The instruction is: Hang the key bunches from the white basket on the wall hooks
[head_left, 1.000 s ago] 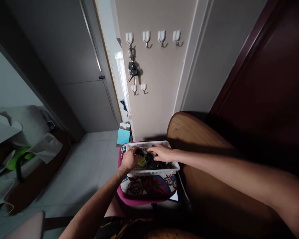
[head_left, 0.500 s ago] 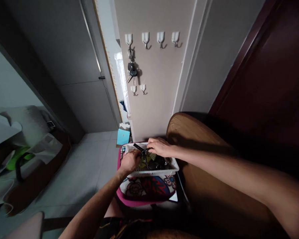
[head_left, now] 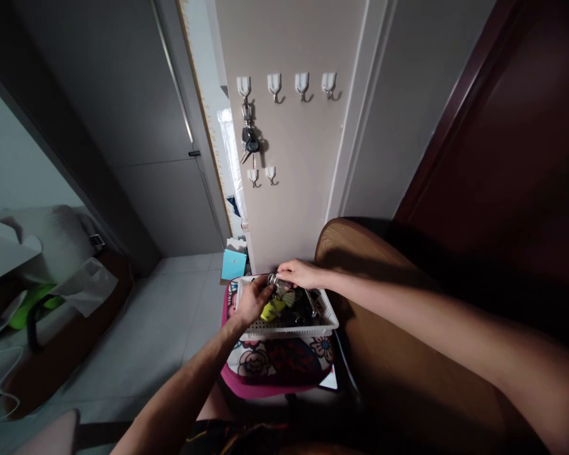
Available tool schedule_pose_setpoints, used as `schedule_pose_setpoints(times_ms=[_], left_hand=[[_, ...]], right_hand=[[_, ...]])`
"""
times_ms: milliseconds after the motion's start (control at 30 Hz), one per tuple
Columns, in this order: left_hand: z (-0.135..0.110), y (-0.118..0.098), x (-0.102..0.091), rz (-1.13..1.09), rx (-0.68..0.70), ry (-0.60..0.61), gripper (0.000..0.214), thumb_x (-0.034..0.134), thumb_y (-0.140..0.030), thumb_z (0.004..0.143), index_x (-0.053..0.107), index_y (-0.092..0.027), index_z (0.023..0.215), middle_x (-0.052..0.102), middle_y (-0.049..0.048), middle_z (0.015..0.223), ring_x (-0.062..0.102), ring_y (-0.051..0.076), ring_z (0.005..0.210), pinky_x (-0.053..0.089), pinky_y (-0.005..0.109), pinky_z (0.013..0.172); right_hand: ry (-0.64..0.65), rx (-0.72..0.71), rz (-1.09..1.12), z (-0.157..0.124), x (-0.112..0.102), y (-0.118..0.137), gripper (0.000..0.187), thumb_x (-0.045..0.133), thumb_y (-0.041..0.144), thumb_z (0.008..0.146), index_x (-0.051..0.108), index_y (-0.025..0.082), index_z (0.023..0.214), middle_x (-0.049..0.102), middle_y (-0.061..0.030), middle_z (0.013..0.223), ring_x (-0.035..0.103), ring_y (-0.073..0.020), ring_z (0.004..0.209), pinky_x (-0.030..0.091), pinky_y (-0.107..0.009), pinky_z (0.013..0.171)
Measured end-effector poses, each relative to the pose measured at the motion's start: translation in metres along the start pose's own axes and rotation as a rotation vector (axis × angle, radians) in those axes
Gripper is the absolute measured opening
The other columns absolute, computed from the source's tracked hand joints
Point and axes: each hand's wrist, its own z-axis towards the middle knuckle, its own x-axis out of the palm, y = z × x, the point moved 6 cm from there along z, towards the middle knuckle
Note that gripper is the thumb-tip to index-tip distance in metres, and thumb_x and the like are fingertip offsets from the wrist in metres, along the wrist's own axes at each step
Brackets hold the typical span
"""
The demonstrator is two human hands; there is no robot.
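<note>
Over a white plastic basket [head_left: 284, 333], my left hand [head_left: 252, 302] is closed in a pinch on a shiny metal key ring [head_left: 272, 279]. From the other side, my right hand [head_left: 299, 273] has its fingers closed at the same ring; what hangs from it is partly hidden. Inside the basket, just below my hands, lie a bright yellow item [head_left: 272, 309], a pale patterned piece [head_left: 289, 297] and several dark, key-like things [head_left: 301, 311] too small to tell apart. The basket rests on a flower-patterned seat [head_left: 279, 360] with a pink edge.
On the wall panel ahead are several white hooks [head_left: 301, 83]; a bunch of keys [head_left: 249, 140] hangs from the upper left one. A curved wooden panel [head_left: 360, 272] stands close on the right. A blue box [head_left: 234, 264] is on the floor beyond the seat.
The metal ring now shows between my fingertips, where a black strip-like item stuck up before. My right hand has shifted slightly left, and the yellow item is more exposed.
</note>
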Motion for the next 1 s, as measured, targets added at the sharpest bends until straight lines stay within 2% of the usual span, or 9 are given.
schedule_pose_setpoints(times_ms=[133,267,400,567,700,800,900,1000], left_hand=[[0.002,0.006,-0.006,-0.047,-0.054,-0.059,0.025,0.041,-0.03,0.065,0.055,-0.013,0.076,0.057,0.0019,0.068,0.049,0.012,0.066,0.038,0.019,0.06],[0.004,0.006,-0.01,0.022,-0.082,-0.075,0.02,0.046,-0.031,0.06,0.054,-0.014,0.065,0.053,-0.0008,0.057,0.046,0.009,0.055,0.036,0.018,0.052],[0.009,0.002,-0.011,0.002,-0.098,-0.102,0.019,0.048,-0.033,0.057,0.05,-0.015,0.061,0.048,-0.0037,0.05,0.042,0.007,0.047,0.034,0.017,0.046],[0.013,0.01,-0.014,0.036,-0.156,-0.14,0.02,0.048,-0.034,0.057,0.047,-0.014,0.055,0.045,-0.0045,0.047,0.039,0.006,0.044,0.032,0.017,0.044],[0.013,0.013,-0.014,0.085,-0.151,-0.081,0.02,0.047,-0.034,0.057,0.05,-0.014,0.058,0.05,-0.0022,0.052,0.043,0.008,0.049,0.034,0.018,0.048],[0.013,0.009,-0.018,0.133,-0.131,-0.099,0.018,0.047,-0.032,0.057,0.051,-0.014,0.058,0.05,-0.0018,0.054,0.043,0.008,0.05,0.034,0.018,0.049],[0.015,0.004,-0.021,0.134,-0.116,-0.124,0.018,0.046,-0.031,0.057,0.05,-0.014,0.057,0.05,-0.0018,0.055,0.043,0.008,0.05,0.034,0.018,0.048],[0.015,0.004,-0.021,0.115,-0.108,-0.109,0.018,0.046,-0.032,0.057,0.05,-0.014,0.057,0.05,-0.0022,0.052,0.044,0.008,0.05,0.034,0.018,0.048]], right_hand=[[-0.097,0.036,-0.053,0.002,-0.019,-0.001,0.018,0.04,0.023,0.065,0.054,0.012,0.067,0.053,0.0008,0.054,0.045,-0.0058,0.044,0.032,-0.017,0.042],[-0.029,0.029,-0.164,0.0,-0.025,0.0,0.016,0.043,0.021,0.061,0.055,0.012,0.068,0.054,-0.0001,0.057,0.048,-0.0071,0.048,0.034,-0.017,0.044],[0.132,0.016,-0.387,-0.005,-0.016,-0.001,0.022,0.049,0.024,0.056,0.057,0.015,0.073,0.055,0.0006,0.058,0.046,-0.0083,0.05,0.032,-0.017,0.043],[0.306,0.003,-0.693,-0.012,-0.001,-0.012,0.024,0.054,0.024,0.048,0.06,0.017,0.07,0.057,0.0002,0.061,0.047,-0.0103,0.053,0.029,-0.018,0.043],[0.331,-0.039,-0.695,-0.017,0.017,-0.01,0.027,0.052,0.034,0.05,0.06,0.018,0.07,0.057,-0.0002,0.063,0.047,-0.0109,0.054,0.029,-0.018,0.043],[0.355,-0.056,-0.72,-0.023,0.035,-0.005,0.034,0.051,0.041,0.049,0.06,0.015,0.07,0.057,-0.0028,0.063,0.048,-0.0128,0.055,0.028,-0.019,0.041],[0.313,-0.039,-0.738,-0.026,0.043,-0.004,0.032,0.052,0.037,0.049,0.058,0.013,0.07,0.056,-0.0039,0.062,0.048,-0.014,0.056,0.027,-0.02,0.039],[0.292,-0.032,-0.596,-0.023,0.04,-0.005,0.021,0.053,0.027,0.051,0.055,0.015,0.067,0.055,-0.0012,0.06,0.048,-0.0125,0.055,0.028,-0.019,0.041]])
